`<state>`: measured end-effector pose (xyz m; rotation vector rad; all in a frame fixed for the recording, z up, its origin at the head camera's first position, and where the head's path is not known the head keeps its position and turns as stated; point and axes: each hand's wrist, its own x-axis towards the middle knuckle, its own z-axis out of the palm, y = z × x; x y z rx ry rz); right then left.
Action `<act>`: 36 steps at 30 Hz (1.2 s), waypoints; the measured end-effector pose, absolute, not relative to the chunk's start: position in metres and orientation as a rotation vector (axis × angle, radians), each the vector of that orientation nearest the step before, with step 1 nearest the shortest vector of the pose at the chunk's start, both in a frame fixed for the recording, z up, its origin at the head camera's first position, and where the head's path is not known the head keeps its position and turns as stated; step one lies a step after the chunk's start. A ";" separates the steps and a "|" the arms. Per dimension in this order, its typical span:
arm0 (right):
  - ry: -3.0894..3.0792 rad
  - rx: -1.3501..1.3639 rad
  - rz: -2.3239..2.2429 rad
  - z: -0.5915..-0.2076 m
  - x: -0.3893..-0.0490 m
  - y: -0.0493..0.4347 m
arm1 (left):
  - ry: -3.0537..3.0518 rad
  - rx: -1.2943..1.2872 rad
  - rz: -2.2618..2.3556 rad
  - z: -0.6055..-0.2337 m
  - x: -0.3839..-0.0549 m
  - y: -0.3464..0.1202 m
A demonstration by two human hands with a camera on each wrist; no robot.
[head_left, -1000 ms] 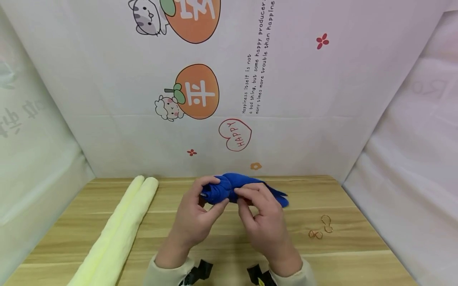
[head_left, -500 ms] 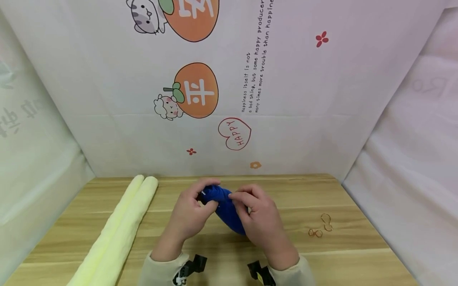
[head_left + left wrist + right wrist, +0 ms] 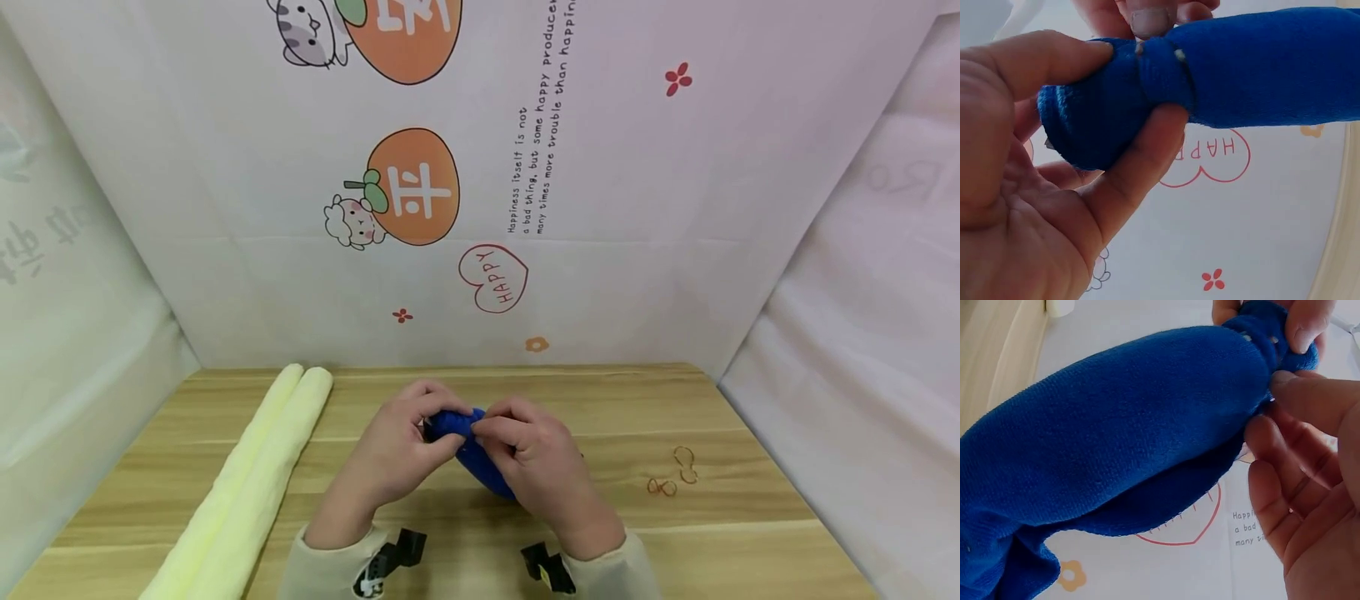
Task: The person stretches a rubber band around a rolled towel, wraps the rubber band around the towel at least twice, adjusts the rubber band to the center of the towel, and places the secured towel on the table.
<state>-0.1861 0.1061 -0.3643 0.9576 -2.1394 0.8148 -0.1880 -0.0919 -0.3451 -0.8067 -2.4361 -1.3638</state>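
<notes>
The blue towel (image 3: 1272,69) is already shaped into a neck (image 3: 1166,75) and knob (image 3: 1094,119), which the left hand (image 3: 408,442) grips; the right hand (image 3: 536,454) pinches the neck. Two bands (image 3: 662,487) lie unused.

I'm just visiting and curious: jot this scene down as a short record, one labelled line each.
Item in hands: blue cloth, narrowed near one end
Left hand: holds the short end between thumb and fingers
Right hand: fingertips pinch at the narrowed part
Left of the hands: pale yellow cloth, two rolls side by side
Right of the hands: thin brown loops, lying flat
Surface: wood-grain table
Backdrop: white sheet with printed pictures and words
</notes>
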 end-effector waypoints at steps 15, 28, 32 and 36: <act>-2.118 1.017 0.935 -0.367 -0.189 0.109 | -2.410 -0.739 -1.593 -0.344 -0.188 -0.095; -2.106 1.011 0.982 -0.368 -0.190 0.107 | -2.411 -0.648 -1.709 -0.339 -0.183 -0.093; -2.142 1.003 0.958 -0.367 -0.190 0.108 | -2.415 -0.634 -1.709 -0.337 -0.180 -0.092; -2.187 1.012 0.929 -0.365 -0.189 0.110 | -2.392 -0.668 -1.729 -0.337 -0.180 -0.093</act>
